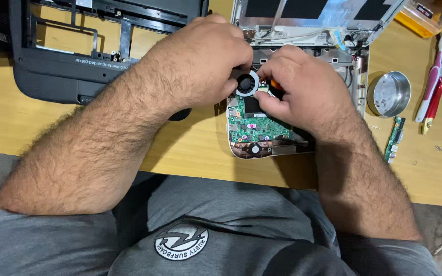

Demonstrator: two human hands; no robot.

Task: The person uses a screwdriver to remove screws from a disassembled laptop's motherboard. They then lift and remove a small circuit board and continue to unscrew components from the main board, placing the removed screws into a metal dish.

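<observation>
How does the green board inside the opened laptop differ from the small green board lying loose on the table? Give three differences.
The green board in the laptop is wide and blocky; the loose board is a thin strip. The first sits inside the white case, under the hands; the second lies bare on the wooden table near the metal tin. The first is partly covered; the second shows whole. Both are green circuit boards.

A round metal tin (389, 94) sits beside a red-handled brush (436, 94).
</observation>
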